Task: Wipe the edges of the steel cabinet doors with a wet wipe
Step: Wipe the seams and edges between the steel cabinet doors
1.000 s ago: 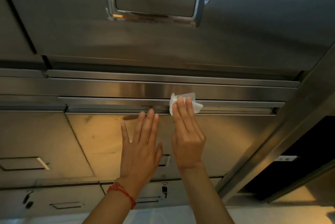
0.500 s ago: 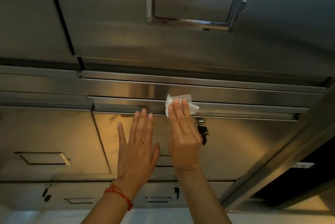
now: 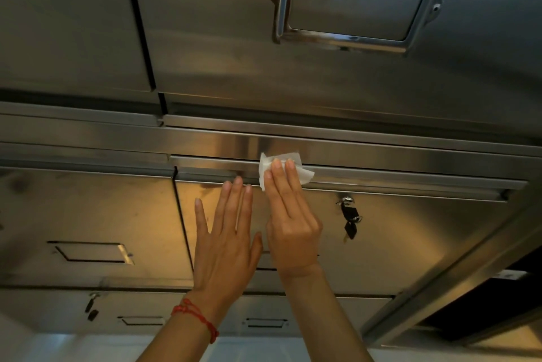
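Here right hand (image 3: 293, 232) presses wipe (image 3: 265, 168).

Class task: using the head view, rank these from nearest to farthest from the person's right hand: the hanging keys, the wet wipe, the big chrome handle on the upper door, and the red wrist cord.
From the right hand:
1. Wet wipe, under its fingertips on the door's top edge.
2. Hanging keys, just to its right.
3. Red wrist cord, lower left, on the other wrist.
4. Chrome handle, far above on the upper door.

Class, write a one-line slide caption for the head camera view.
Right hand presses a white wet wipe along a steel cabinet door's top edge while the left hand rests flat on the door.
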Motion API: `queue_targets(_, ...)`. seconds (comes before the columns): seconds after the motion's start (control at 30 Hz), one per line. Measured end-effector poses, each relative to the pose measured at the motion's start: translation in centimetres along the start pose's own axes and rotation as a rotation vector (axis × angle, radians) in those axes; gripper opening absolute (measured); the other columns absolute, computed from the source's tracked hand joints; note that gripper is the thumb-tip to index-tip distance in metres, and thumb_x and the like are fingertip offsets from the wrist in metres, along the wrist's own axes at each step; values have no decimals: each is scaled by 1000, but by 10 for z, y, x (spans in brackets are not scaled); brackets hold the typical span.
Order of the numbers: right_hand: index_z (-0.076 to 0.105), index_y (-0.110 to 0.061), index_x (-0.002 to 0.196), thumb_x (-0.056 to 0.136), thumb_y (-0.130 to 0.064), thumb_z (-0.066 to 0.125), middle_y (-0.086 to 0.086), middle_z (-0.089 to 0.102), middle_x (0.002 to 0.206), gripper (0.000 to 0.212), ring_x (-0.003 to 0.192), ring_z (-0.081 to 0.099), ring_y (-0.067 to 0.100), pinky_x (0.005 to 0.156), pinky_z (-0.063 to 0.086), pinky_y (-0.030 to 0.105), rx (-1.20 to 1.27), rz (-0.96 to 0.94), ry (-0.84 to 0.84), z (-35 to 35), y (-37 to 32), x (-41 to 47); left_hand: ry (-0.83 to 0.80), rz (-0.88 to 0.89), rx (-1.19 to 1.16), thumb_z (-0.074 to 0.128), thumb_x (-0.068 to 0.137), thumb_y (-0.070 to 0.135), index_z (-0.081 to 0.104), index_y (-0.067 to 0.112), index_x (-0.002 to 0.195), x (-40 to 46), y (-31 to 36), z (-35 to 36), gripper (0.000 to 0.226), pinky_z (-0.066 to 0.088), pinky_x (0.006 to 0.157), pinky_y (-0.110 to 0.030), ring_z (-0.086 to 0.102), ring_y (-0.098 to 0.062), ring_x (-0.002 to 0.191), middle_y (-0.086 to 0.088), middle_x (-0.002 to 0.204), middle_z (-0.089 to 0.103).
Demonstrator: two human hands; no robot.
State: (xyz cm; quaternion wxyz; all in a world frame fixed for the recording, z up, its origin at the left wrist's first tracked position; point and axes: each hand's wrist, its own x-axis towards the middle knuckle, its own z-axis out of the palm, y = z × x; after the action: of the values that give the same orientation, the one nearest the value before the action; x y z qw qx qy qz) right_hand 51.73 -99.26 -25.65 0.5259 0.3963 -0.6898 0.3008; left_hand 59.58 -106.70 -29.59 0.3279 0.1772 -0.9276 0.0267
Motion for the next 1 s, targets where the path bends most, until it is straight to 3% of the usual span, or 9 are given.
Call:
queue_targets(0.33, 67, 5, 103, 103, -9, 27, 19, 65, 111, 43, 106, 61, 32, 87, 52, 40, -37, 3, -10, -10, 14, -1, -68, -19, -18, 34, 85, 36, 22, 4, 143, 2, 3, -12, 67, 7, 110, -57, -4, -19, 144, -15, 151, 18)
queue_targets(0.53, 67, 4, 105, 102, -11, 29, 18, 64, 113, 41, 108, 60, 31, 85, 54, 42, -65, 13, -29, -15, 19, -2, -63, -5, -25, 76, 70, 24, 37, -1, 139, 2, 5, -22, 83, 7, 109, -56, 18, -27, 138, -18, 148, 27)
queue_targets(0.7, 69, 3, 102, 96, -10, 44, 18, 65, 110, 29, 105, 62, 31, 86, 53, 45, -97, -78, -39, -19, 28, 3, -118, -9, 14, 80, 65, 24, 45, -3, 134, 5, 9, -34, 82, 25, 100, -67, 32, -35, 132, -21, 143, 37)
queue_targets(1.0, 68, 2, 103, 87, -9, 53, 19, 66, 109, 25, 105, 62, 30, 90, 49, 42, -62, -129, -91, -39, 17, 16, -193, -5, -61, 83, 62, 20, 45, -3, 133, 5, 5, -60, 84, 29, 98, -63, 37, -35, 129, -19, 141, 41)
